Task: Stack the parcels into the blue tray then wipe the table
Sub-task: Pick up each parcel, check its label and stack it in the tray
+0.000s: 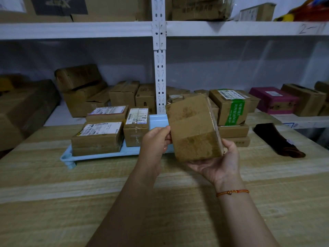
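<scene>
Both hands are holding a tilted parcel [193, 128] above the desk [89, 202]: left hand [156, 141] fingers pinching its left edge, right hand [220, 163] fingers cupping its underside.

Held parcel [193, 129] hides blue tray's [99, 155] right end.

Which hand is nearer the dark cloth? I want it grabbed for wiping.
Right. The right hand holds the box from below, beside the cloth; the left hand grips the box's far side.
</scene>
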Action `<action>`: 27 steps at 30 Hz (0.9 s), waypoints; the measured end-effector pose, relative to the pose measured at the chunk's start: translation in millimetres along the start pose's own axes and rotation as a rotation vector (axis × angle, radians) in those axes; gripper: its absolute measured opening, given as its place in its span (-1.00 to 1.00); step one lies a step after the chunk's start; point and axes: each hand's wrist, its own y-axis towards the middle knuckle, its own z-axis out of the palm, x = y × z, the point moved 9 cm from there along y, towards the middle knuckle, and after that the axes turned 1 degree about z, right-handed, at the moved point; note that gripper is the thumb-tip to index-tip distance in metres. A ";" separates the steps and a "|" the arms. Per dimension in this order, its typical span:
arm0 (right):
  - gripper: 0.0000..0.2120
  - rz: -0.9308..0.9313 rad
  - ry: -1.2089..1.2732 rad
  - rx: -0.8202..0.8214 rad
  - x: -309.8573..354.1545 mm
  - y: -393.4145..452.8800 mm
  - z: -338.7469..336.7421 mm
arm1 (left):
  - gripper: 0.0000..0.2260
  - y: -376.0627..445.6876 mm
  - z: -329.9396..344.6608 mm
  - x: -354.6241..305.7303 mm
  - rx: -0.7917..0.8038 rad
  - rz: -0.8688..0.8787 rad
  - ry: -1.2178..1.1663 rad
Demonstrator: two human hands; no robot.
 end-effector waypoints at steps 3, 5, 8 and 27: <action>-0.57 -0.094 -0.008 0.017 6.7 -0.2 2.0 | -0.81 -1.5 -0.1 -1.7 -0.010 0.003 0.004; -0.60 -0.187 -0.016 0.009 13.3 -0.7 1.5 | -0.72 -2.5 -0.5 -5.5 -0.023 0.034 0.033; -0.67 -0.353 -0.064 0.020 25.0 -2.5 3.5 | -0.73 -6.0 2.6 -11.1 -0.002 0.077 0.068; 0.09 -0.834 -1.389 -0.002 25.6 -40.5 50.5 | -0.17 -5.3 9.4 -6.5 0.053 0.084 0.006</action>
